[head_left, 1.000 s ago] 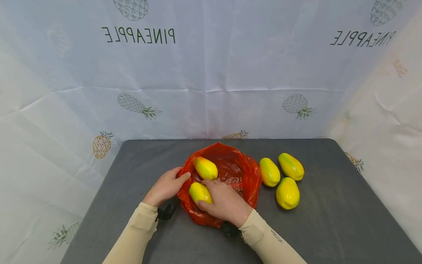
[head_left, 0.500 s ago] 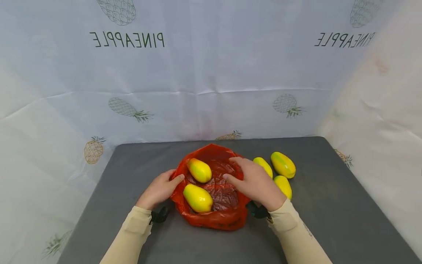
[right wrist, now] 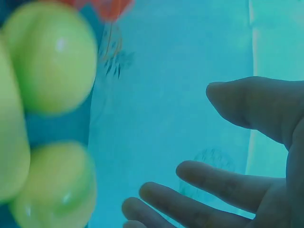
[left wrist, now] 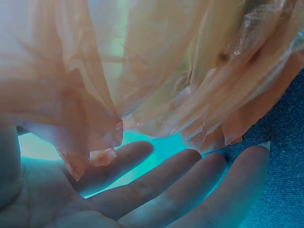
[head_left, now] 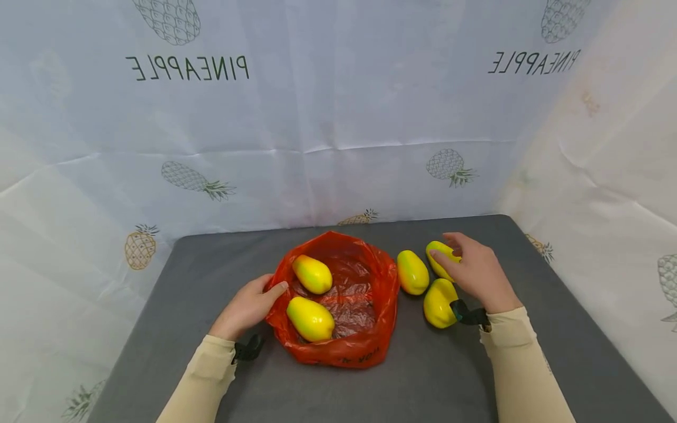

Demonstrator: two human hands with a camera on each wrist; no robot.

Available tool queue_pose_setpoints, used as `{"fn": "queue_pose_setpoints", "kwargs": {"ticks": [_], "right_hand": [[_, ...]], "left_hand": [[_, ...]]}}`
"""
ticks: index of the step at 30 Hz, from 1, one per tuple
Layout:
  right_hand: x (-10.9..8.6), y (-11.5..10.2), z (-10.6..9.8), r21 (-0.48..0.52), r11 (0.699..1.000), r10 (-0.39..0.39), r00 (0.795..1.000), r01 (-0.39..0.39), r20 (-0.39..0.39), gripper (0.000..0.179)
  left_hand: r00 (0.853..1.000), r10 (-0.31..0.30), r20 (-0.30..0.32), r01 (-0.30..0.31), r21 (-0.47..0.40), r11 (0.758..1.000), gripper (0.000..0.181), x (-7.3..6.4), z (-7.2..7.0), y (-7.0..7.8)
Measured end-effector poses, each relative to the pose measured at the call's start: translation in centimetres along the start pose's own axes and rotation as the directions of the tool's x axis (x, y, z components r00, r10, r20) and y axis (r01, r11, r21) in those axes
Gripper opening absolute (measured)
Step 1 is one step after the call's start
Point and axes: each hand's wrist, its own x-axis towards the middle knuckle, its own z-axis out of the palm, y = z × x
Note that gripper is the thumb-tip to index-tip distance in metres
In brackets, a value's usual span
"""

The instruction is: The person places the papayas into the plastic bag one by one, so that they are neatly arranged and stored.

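Observation:
A red plastic bag stands with its mouth wide in the head view. Two yellow-green papayas lie inside it, one papaya behind the other papaya. My left hand holds the bag's left rim, thumb over the edge; in the left wrist view its fingers extend beneath the hanging plastic. Three more papayas sit right of the bag: a near one, a left one and a far one. My right hand is over the far papaya, thumb and fingers spread, gripping nothing.
Everything rests on a dark grey table. A white cloth printed with pineapples hangs behind the table and along both sides. The left papaya stands close beside the bag's right wall.
My right hand has let go of the front papaya inside the bag, lifted out and moved right to the far loose papaya. My left hand stays at the rim.

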Motion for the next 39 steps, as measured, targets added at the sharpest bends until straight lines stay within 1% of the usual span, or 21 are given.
{"fn": "queue_pose_setpoints", "kwargs": {"ticks": [3, 7, 10, 15, 21, 26, 30, 35, 39], "right_hand": [[0.5, 1.5, -0.5, -0.001, 1.000, 0.017, 1.000, -0.017, -0.007, 0.082], [1.1, 2.9, -0.7, 0.001, 0.999, 0.049, 0.999, -0.049, 0.005, 0.087], [1.3, 3.8, -0.6, -0.001, 0.997, 0.072, 0.997, -0.072, 0.029, 0.089], [1.7, 4.9, 0.0, -0.007, 0.997, 0.082, 0.995, -0.082, 0.059, 0.089], [2.4, 5.7, 1.1, -0.006, 0.997, 0.077, 0.993, -0.076, 0.086, 0.093], [2.7, 6.0, 1.8, -0.016, 0.998, 0.055, 0.994, -0.054, 0.093, 0.093], [2.7, 6.2, 1.9, -0.025, 0.998, 0.053, 0.994, -0.050, 0.094, 0.094], [2.9, 6.3, 2.0, -0.025, 0.997, 0.072, 0.992, -0.070, 0.105, 0.094], [3.0, 6.4, 2.0, -0.028, 0.996, 0.082, 0.990, -0.079, 0.118, 0.094]], "left_hand": [[1.000, -0.003, -0.004, 0.003, -0.004, 1.000, 0.064, 0.1, 0.1, -0.1], [1.000, 0.001, -0.013, -0.001, -0.010, 1.000, 0.062, 0.3, 0.2, -0.2], [1.000, -0.001, -0.017, 0.001, -0.014, 1.000, 0.057, 0.4, 0.4, -0.2], [1.000, -0.007, -0.014, 0.007, -0.026, 1.000, 0.053, 0.3, 0.6, -0.3], [1.000, -0.006, -0.023, 0.005, -0.024, 1.000, 0.053, 0.2, 0.4, -0.3], [0.999, -0.013, -0.030, 0.013, -0.015, 1.000, 0.052, 0.3, 0.4, -0.2], [0.999, -0.011, -0.030, 0.011, -0.010, 1.000, 0.052, 0.3, 0.5, -0.1], [1.000, -0.008, -0.028, 0.007, -0.018, 1.000, 0.051, 0.2, 0.4, -0.1], [1.000, -0.007, -0.028, 0.007, -0.008, 1.000, 0.051, 0.2, 0.3, -0.2]]}}
